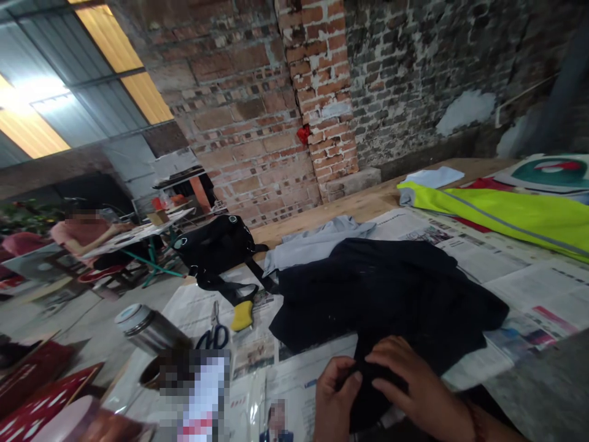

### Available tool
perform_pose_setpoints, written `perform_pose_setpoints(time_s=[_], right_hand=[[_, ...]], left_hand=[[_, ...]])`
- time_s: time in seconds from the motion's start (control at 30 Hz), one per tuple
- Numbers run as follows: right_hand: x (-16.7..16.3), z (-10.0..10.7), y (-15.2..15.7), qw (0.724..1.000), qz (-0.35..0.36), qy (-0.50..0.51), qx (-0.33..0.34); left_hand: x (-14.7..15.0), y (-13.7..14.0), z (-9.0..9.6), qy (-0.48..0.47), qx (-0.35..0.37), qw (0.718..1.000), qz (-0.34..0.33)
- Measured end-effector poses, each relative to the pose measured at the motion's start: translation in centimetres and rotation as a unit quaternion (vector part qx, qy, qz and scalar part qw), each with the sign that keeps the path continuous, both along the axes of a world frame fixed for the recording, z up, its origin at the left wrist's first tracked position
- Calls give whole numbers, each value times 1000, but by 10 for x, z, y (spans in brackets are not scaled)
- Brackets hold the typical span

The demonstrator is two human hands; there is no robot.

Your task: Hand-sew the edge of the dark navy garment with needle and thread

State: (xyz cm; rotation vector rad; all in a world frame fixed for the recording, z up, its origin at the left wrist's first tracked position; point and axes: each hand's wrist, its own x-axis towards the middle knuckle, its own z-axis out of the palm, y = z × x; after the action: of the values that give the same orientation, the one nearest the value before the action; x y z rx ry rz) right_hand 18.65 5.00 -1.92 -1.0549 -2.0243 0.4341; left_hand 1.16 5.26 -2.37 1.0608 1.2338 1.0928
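A dark navy garment (363, 276) lies spread over the newspaper-covered table, and one end of it hangs toward me at the near edge. My left hand (335, 393) pinches this near part, thumb and fingers closed on the dark cloth. Beside it, my right hand (414, 383) has curled fingers over the same cloth, thumb below. Folds hide the exact edge between the two hands. Under the garment's far left side rests a light grey cloth (304, 248).
Scissors (214, 334), a yellow object (242, 315), a steel flask (151, 328) and a black bag (216, 245) stand left. Right are a neon-yellow garment (515, 212) and an iron (547, 172). Newspapers (552, 294) cover the table. A seated person (87, 233) works behind.
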Motion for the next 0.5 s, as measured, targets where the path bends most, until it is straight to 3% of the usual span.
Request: perform_pose_setpoints(time_s=[0.13,0.3,0.5], right_hand=[[-10,0,8,1000,22,11,-17],[-13,0,11,989,7,74,-129],[-12,2,20,930,-35,224,-291]], left_hand=[[0,-1,-6,-9,17,1000,11],[4,-4,-5,-42,8,999,14],[3,-5,-7,-54,-2,998,19]])
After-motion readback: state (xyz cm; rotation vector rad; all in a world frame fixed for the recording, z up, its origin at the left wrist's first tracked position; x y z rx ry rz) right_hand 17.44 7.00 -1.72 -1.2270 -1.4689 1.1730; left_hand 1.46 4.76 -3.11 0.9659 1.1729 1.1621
